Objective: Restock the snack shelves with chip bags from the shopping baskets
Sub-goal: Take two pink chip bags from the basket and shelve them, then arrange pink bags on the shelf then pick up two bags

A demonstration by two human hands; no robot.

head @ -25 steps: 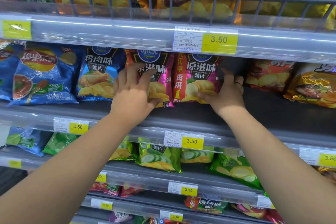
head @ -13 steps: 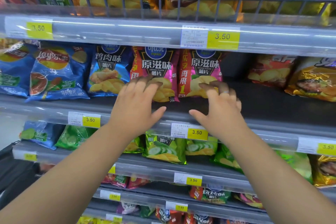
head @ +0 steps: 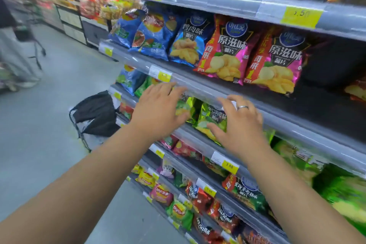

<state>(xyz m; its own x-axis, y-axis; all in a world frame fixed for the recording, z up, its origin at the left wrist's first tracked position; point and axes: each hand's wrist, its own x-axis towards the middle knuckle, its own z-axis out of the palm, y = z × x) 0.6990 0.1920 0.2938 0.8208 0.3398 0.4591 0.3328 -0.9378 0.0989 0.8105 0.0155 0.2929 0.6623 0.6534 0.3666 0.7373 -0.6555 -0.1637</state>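
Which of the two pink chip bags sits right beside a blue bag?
The left pink bag, whose left edge meets the neighbouring blue bag. The right pink bag has dark bare shelf on its far side.

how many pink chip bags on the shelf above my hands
2. One pink bag sits beside the blue bag, the second pink bag just right of it; others may hide behind.
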